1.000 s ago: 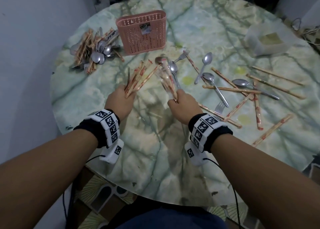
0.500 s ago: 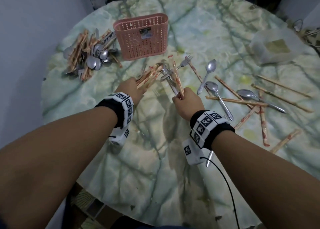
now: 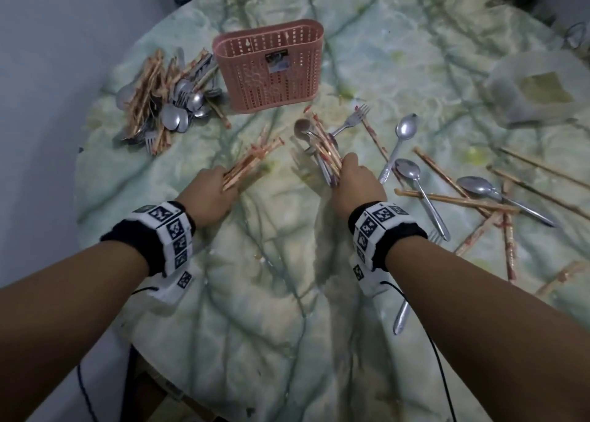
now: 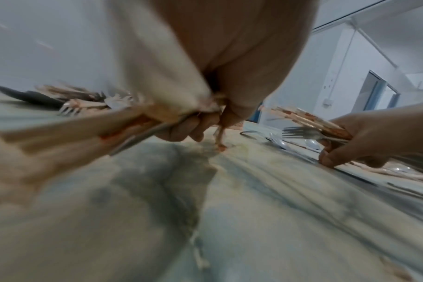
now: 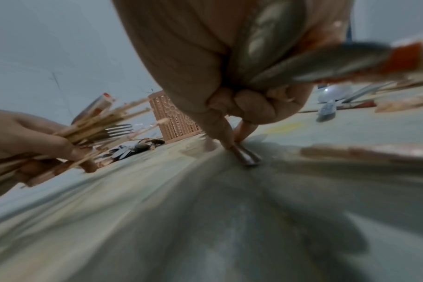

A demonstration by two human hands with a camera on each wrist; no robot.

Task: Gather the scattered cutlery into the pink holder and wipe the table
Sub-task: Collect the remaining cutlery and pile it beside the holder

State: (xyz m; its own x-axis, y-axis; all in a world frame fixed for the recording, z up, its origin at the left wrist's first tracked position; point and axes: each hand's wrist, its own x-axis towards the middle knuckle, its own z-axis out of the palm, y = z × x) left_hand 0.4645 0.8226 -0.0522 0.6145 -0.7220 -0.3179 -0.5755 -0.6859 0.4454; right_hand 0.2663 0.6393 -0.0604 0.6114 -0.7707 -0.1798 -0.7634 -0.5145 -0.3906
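- Head view: my left hand (image 3: pixel 207 198) is wrapped round a bundle of chopsticks (image 3: pixel 252 163), tips fanning toward one o'clock, low over the marbled table (image 3: pixel 271 294).
- My right hand (image 3: pixel 354 188) grips its own mixed bunch (image 3: pixel 322 148), chopsticks with spoons, pointing toward eleven o'clock.
- The pink holder (image 3: pixel 274 70) stands upright at twelve o'clock from my hands, with a heap of cutlery (image 3: pixel 166 105) just beside it at its nine o'clock.
- Loose spoons and chopsticks (image 3: pixel 447 185) lie scattered at three o'clock of my right hand.
- Left wrist view: blurred, but my fingers (image 4: pixel 188 127) are curled tight on sticks and a metal handle.
- Right wrist view: my fingers (image 5: pixel 242 106) are curled round the bunch, two fingertips down on a metal handle (image 5: pixel 245 156) on the table; the holder (image 5: pixel 174 118) stands beyond.
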